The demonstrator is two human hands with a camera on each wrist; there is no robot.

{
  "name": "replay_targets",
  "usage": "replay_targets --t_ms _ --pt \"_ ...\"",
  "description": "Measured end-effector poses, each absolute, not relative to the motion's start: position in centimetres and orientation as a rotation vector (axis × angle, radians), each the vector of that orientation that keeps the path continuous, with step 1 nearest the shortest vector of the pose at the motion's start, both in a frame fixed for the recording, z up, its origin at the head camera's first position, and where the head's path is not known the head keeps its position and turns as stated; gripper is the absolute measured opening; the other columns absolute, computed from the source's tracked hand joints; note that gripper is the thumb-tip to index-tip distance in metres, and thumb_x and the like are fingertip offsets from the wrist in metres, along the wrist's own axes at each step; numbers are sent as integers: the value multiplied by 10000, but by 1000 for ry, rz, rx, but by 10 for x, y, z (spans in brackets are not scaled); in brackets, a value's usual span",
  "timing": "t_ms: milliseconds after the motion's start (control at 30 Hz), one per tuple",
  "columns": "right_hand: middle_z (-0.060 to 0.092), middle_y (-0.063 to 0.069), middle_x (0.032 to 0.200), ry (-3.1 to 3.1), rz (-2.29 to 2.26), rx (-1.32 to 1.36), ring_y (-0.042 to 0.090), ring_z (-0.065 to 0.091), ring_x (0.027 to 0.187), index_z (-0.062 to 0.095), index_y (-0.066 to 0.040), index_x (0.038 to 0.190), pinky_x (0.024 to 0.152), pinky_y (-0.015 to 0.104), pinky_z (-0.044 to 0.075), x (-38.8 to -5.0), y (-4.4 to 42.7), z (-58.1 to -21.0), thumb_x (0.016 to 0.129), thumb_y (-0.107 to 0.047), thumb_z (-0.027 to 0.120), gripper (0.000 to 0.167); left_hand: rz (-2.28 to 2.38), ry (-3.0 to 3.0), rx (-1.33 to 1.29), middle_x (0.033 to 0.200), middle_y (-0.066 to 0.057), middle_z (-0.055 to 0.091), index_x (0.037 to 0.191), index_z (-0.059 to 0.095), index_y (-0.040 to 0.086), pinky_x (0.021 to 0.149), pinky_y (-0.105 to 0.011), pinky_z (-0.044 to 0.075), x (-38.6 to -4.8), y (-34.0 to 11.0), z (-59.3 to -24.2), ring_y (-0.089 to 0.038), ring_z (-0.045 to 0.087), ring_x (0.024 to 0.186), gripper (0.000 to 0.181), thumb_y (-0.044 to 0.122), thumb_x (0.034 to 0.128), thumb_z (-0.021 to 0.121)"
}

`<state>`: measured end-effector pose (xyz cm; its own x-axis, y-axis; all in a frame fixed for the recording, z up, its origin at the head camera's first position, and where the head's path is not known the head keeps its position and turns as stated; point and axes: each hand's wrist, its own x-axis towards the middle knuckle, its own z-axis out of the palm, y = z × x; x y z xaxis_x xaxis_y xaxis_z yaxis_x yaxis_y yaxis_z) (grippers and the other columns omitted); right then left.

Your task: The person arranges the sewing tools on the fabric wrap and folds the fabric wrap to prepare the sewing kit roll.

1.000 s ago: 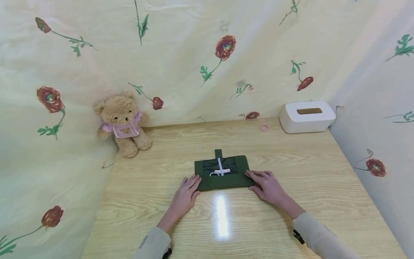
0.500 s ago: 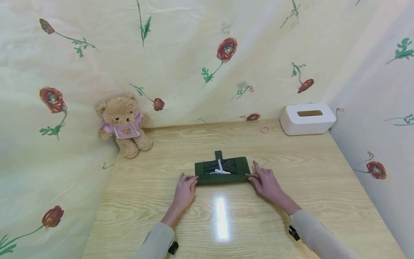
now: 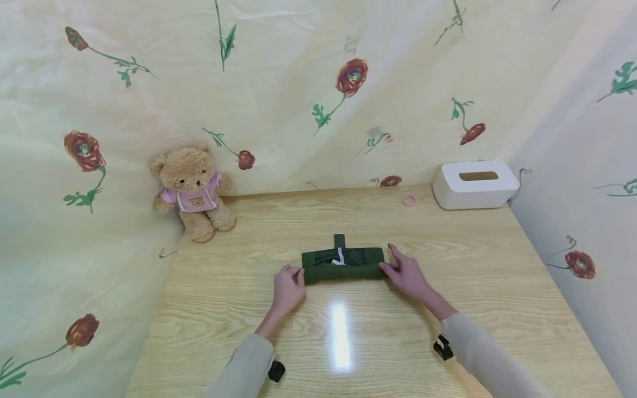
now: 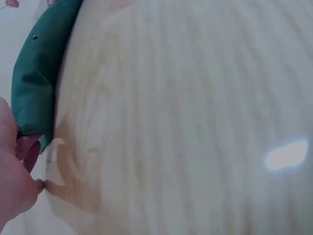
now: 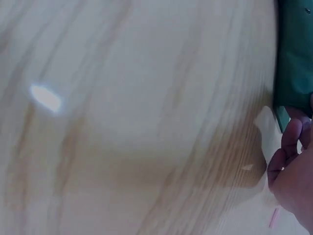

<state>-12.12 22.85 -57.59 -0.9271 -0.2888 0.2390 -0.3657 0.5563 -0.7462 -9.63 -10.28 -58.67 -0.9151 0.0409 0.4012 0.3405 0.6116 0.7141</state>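
A dark green fabric roll-up pouch (image 3: 343, 272) lies on the table, its near edge folded over into a thick roll. My left hand (image 3: 288, 288) pinches the roll's left end, and my right hand (image 3: 408, 275) pinches its right end with the index finger raised. Past the roll show a dark inner panel, a white strap (image 3: 340, 254) and a bit of a white item (image 3: 337, 262), mostly covered. From the pouch's far edge a snap tab (image 3: 339, 241) sticks out flat. In the left wrist view the green roll (image 4: 36, 73) bulges beside the fingers; the right wrist view shows its other end (image 5: 295, 68).
On the wood-grain table (image 3: 249, 331), a teddy bear (image 3: 191, 190) in a pink top sits at the back left. At the back right stands a white tissue box (image 3: 475, 185), with a pink ring (image 3: 410, 199) beside it. Flowered cloth hangs behind.
Both hands have rolled the pouch's near edge away from me. The open panel has become narrower, and most of the white item inside has gone under the fold.
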Motion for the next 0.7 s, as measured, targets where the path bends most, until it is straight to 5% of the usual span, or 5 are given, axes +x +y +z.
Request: replay_targets --t_ms 167,233,400,700 --pt "311 -112 510 -2744 1364 468 2 193 459 365 196 1416 507 262 284 -127 225 -575 973 -96 652 603 -1279 -2520 -250 606 -52 576 700 668 -29 682 -436 547 -105 -99 -580 -158 540 542 205 -50 900 628" --pt "321 -106 511 -2769 1373 434 6 207 450 363 192 1420 495 263 267 -128 224 -575 977 -105 647 605 -1300 -2531 -220 681 -80 627 799 718 -46 588 -375 523 -106 -98 -579 -176 594 603 139 -44 906 628" --pt "388 -85 520 -2830 1366 363 30 295 442 350 192 1425 502 261 313 -131 221 -572 978 -111 645 615 -1304 -2555 -190 753 -124 667 910 738 -73 595 -330 525 -110 -95 -576 -219 639 654 124 -38 917 619" --pt "375 -77 500 -2817 1431 313 51 270 433 324 203 1429 481 252 285 -130 220 -566 973 -87 641 627 -1224 -2575 -272 667 -76 613 810 708 -47 538 -301 473 -118 -95 -570 -171 564 576 146 -45 919 611"
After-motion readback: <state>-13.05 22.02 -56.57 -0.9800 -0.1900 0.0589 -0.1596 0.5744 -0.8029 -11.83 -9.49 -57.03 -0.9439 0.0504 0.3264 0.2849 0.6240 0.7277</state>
